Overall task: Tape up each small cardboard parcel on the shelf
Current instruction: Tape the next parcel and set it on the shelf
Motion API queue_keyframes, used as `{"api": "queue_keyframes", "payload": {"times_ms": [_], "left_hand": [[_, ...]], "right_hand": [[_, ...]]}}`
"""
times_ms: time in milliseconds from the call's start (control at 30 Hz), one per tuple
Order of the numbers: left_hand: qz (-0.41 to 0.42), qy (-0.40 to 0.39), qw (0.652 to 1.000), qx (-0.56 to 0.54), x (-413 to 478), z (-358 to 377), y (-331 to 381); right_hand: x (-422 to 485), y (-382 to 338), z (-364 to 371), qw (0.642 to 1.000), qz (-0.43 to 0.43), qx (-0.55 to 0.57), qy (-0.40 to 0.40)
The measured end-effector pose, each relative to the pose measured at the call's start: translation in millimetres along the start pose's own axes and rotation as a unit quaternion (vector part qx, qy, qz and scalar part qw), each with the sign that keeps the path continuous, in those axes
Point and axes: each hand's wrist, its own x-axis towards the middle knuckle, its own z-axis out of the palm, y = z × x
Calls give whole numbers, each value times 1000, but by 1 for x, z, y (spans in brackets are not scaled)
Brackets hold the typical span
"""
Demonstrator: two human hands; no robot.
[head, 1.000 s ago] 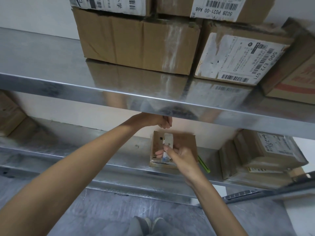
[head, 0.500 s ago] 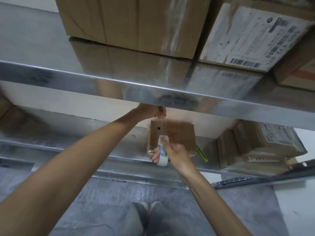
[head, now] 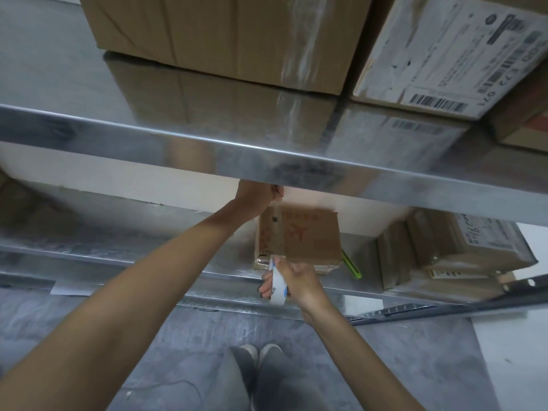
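Note:
A small flat cardboard parcel (head: 305, 235) with red print lies on the lower metal shelf (head: 142, 253), just under the upper shelf's front lip. My right hand (head: 293, 281) grips a white roll of tape (head: 277, 284) at the parcel's near edge, in front of the shelf. A clear strip seems to run from the roll up over the parcel. My left hand (head: 261, 194) reaches to the parcel's far left corner; its fingers are curled and partly hidden by the upper shelf (head: 207, 149), so what they hold is unclear.
Large cardboard boxes (head: 225, 34) and a labelled box (head: 444, 48) stand on the upper shelf. Taped parcels (head: 462, 256) are stacked at the lower right. A green cutter (head: 351, 266) lies right of the small parcel. My shoes (head: 256, 354) stand on the grey floor below.
My right hand has drawn the tape roll from the parcel's top toward me, down past its near edge. The view has tilted downward; my left hand stays at the far corner.

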Motion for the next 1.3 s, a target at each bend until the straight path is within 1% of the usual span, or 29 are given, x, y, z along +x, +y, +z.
{"api": "queue_keyframes", "payload": {"times_ms": [67, 133, 200, 367, 533, 700, 767, 867, 933, 967, 1033, 1067, 1167, 1300], "left_hand": [[20, 23, 1000, 0, -1, 2, 1], [13, 37, 999, -6, -5, 4, -6], [-5, 39, 999, -33, -2, 7, -12], [-11, 24, 999, -25, -9, 10, -11], [-62, 38, 997, -39, -12, 11, -6], [-109, 20, 993, -28, -17, 18, 0], [-117, 14, 993, -6, -16, 19, 2], [-129, 22, 991, -6, -14, 20, 3], [-111, 19, 993, 26, -15, 21, 2], [-88, 20, 994, 61, -16, 21, -1], [-26, 23, 985, 168, -17, 21, -8], [9, 33, 979, 201, -18, 21, -13], [43, 49, 977, 205, -22, 24, -17], [53, 57, 976, 204, -28, 27, -22]], "right_hand": [[3, 2, 1, 1000, 9, 2, 2], [6, 3, 2, 1000, 16, 9, 2], [10, 4, 3, 1000, 19, 18, 4], [14, 7, 0, 999, 44, 19, 6], [20, 6, 1, 998, 67, 17, 6], [20, 1, -4, 995, 100, 10, -20], [20, 0, -6, 994, 107, 0, -19], [20, -1, -4, 994, 111, -2, -11], [20, -1, -2, 993, 115, 4, -5], [20, -2, -2, 993, 117, 7, -3], [21, -1, -2, 993, 121, 7, 0], [21, 1, -3, 993, 121, 7, 0], [21, 7, -6, 993, 121, -2, -5], [18, 15, -11, 994, 109, -2, -13]]}}
